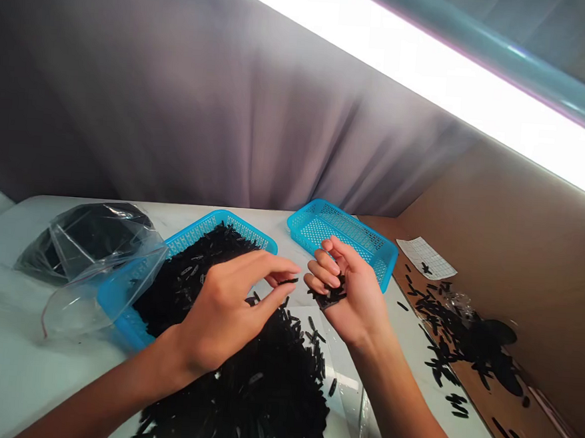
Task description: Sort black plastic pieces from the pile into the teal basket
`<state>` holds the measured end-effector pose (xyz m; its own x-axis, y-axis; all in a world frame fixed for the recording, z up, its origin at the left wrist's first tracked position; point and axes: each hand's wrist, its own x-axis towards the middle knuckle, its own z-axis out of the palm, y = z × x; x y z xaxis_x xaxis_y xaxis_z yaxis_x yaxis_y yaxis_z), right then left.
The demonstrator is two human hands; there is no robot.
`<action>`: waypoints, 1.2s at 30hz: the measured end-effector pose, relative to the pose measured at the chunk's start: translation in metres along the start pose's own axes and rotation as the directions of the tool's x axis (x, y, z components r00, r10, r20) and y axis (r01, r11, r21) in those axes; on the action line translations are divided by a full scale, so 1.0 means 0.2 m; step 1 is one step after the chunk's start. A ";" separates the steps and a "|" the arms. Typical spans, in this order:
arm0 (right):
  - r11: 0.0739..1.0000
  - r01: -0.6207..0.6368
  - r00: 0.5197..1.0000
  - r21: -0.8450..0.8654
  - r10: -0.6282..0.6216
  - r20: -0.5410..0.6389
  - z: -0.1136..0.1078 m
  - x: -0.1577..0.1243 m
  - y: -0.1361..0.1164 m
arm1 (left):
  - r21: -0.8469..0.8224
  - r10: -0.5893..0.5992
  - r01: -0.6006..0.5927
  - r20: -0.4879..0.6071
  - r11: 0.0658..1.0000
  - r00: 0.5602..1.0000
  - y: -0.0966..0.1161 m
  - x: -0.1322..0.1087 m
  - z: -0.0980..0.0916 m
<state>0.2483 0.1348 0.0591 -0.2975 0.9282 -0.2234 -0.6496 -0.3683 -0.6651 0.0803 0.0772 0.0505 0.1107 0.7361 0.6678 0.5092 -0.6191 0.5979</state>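
My left hand (226, 304) pinches one small, narrow black piece (288, 281) between thumb and fingertips, above a large heap of like pieces (249, 403). Close by on its right, my right hand (360, 294) is turned palm up with fingers curled over several of these black pieces (333, 292). What kind of part they are I cannot make out. Behind my left hand stands a blue perforated basket (258, 235), piled with more of them. A second blue basket (389, 262) sits behind my right hand, its holed floor partly visible.
At the left, a clear plastic bag (96, 232) with dark contents leans against the full basket. Loose black pieces (443, 363) lie scattered along the right edge, near a gridded white sheet (426, 258). A bright tube light (408, 67) crosses overhead; a grey curtain (204, 119) hangs behind.
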 end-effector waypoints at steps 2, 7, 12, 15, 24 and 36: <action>0.936 0.161 0.984 -0.315 -0.126 0.128 0.00 -0.02 0.00 | -0.079 -0.131 0.128 -0.032 0.989 0.991 0.01 0.01 -0.02; 0.437 0.492 0.867 -0.753 -0.325 0.377 0.02 -0.10 0.00 | -0.336 -0.380 0.349 -0.027 0.875 0.925 0.04 0.03 -0.05; 0.397 0.525 0.838 -0.753 -0.398 0.374 0.03 -0.12 0.00 | -0.357 -0.392 0.349 -0.052 0.866 0.919 0.04 0.05 -0.07; 0.416 0.523 0.837 -0.744 -0.413 0.358 0.03 -0.12 0.00 | -0.295 -0.356 0.320 -0.073 0.900 0.932 0.04 0.04 -0.09; 0.409 0.535 0.828 -0.739 -0.430 0.360 0.02 -0.12 0.00 | -0.284 -0.330 0.299 -0.067 0.911 0.942 0.06 0.04 -0.10; 0.372 0.544 0.817 -0.752 -0.438 0.374 0.03 -0.14 0.01 | -0.453 -0.447 0.431 0.079 0.780 0.891 0.04 0.06 -0.10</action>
<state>0.2503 0.1079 0.0687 -0.2203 0.9003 0.3754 0.1228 0.4074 -0.9050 0.0694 0.0764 0.0720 -0.0613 0.9542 0.2929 0.0588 -0.2895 0.9554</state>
